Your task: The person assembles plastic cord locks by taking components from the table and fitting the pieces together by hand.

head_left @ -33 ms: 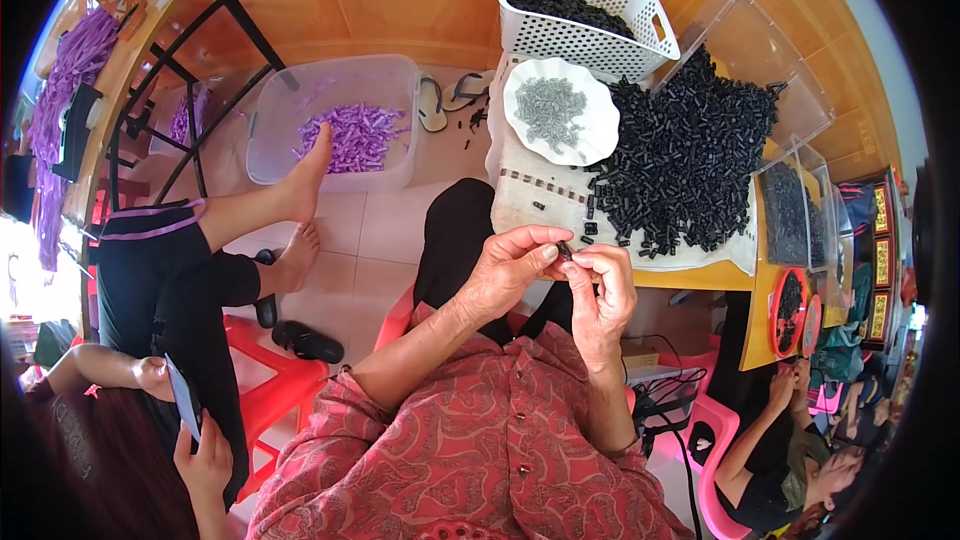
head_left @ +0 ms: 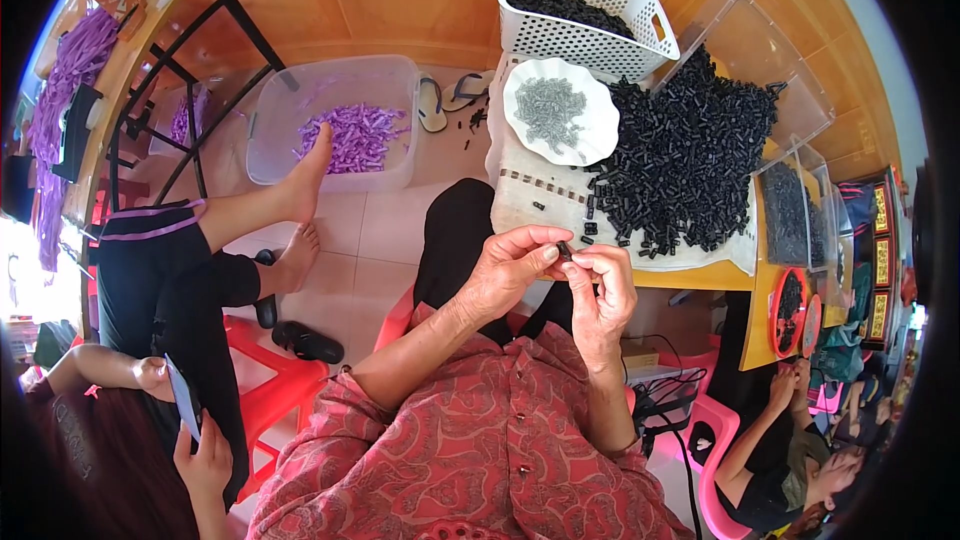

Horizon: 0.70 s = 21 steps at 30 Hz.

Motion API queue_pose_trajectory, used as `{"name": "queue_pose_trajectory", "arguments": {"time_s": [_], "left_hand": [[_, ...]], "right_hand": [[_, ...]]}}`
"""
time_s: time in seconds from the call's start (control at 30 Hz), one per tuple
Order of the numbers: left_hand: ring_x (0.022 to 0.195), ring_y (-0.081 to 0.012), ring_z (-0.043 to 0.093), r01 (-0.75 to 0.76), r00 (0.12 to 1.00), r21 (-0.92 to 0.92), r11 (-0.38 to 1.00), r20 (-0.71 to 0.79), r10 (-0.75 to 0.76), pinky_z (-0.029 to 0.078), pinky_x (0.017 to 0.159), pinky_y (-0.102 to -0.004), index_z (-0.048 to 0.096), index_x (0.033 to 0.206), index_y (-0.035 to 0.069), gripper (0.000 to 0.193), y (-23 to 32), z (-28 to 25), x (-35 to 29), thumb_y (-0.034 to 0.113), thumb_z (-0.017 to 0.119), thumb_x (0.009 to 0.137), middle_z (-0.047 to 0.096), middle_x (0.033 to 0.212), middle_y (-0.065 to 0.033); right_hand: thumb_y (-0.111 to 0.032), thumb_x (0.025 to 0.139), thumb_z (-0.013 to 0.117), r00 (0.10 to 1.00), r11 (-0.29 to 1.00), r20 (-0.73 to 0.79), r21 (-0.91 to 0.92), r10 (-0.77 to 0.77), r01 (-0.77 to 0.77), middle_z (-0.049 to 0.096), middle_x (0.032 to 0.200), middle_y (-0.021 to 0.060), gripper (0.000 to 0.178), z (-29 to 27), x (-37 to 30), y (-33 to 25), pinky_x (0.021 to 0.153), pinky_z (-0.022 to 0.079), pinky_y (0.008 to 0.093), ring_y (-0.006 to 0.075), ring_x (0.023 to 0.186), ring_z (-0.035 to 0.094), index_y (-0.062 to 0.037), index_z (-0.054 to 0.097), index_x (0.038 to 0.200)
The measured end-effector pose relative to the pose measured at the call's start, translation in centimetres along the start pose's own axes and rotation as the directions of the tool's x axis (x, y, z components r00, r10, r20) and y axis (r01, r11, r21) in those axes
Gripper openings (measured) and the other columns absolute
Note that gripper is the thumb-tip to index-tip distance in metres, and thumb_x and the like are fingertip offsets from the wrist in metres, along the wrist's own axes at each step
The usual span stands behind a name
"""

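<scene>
Above the table's near edge, my left hand [head_left: 512, 272] and my right hand [head_left: 602, 298] meet fingertip to fingertip. Both pinch one small black cylindrical piece [head_left: 565, 250], mostly covered by the fingers. Just beyond, a large heap of similar black pieces [head_left: 690, 160] lies on a whitish cloth [head_left: 525, 225], with a few strays near my hands. Left of the heap stands a white scalloped plate [head_left: 604, 120] holding many small clear pieces [head_left: 548, 112]. I cannot make out whether a clear piece is in my fingers.
Behind the plate is a white perforated basket [head_left: 560, 40] of black pieces. A clear bin [head_left: 810, 90] opens onto the heap; a red round tray [head_left: 775, 325] sits rightward. Floor left: a clear tub [head_left: 268, 130] of purple pieces. A person holds a phone [head_left: 183, 392]; another person [head_left: 770, 470] sits right.
</scene>
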<state>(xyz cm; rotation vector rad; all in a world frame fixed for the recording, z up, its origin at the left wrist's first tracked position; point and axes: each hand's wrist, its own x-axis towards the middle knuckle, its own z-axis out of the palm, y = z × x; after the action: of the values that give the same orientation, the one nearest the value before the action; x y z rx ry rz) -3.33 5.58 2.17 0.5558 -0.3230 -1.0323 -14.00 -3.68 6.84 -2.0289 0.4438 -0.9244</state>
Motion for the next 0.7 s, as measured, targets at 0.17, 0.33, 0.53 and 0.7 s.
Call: {"name": "queue_pose_trajectory", "arguments": {"time_s": [0.17,0.33,0.53,0.7], "left_hand": [[0.093,-0.016,0.064,-0.001,1.0,-0.01,1.0,0.003,0.001,0.056,0.083,-0.0316,0.062,0.117,0.0,0.022,0.1,0.0,0.1,0.004,0.054,0.097,0.067,0.101,-0.0095],[0.092,-0.0153,0.064,-0.009,1.0,-0.047,0.999,-0.002,0.009,0.056,0.083,-0.0311,0.063,0.115,0.0,0.02,0.1,-0.1,0.1,0.004,0.055,0.096,0.067,0.101,-0.0092],[0.092,-0.0135,0.062,0.029,0.999,0.019,0.999,-0.024,-0.028,0.051,0.083,-0.0299,0.063,0.111,0.0,0.017,0.2,-0.6,0.1,0.004,0.057,0.095,0.066,0.1,-0.0061],[0.089,-0.0119,0.062,0.1,0.993,0.056,0.993,-0.063,-0.097,0.052,0.082,-0.0286,0.063,0.111,-0.001,0.019,0.7,-0.1,0.0,0.008,0.059,0.095,0.065,0.097,-0.0046]], "right_hand": [[0.001,0.082,0.07,0.999,0.999,0.019,-0.035,-0.032,0.033,0.058,0.091,0.0113,0.012,0.1,0.1,-0.3,0.061,0.051,0.0275,0.0182,0.075,0.06,-0.0006,0.062,0.091],[-0.001,0.083,0.071,1.0,0.999,0.008,-0.036,-0.029,0.03,0.058,0.09,0.0114,0.013,0.3,0.1,-0.7,0.059,0.05,0.027,0.0173,0.069,0.059,-0.0002,0.06,0.09],[-0.005,0.087,0.068,0.996,0.994,0.085,-0.102,0.04,-0.032,0.058,0.089,0.0101,0.013,0.4,0.0,-0.6,0.058,0.049,0.0265,0.0163,0.064,0.058,0.0013,0.057,0.091],[-0.006,0.088,0.067,0.993,0.995,0.1,-0.077,0.065,-0.058,0.058,0.086,0.0099,0.013,0.3,-0.1,-0.6,0.057,0.048,0.0267,0.0154,0.065,0.059,0.0016,0.057,0.091]]}}
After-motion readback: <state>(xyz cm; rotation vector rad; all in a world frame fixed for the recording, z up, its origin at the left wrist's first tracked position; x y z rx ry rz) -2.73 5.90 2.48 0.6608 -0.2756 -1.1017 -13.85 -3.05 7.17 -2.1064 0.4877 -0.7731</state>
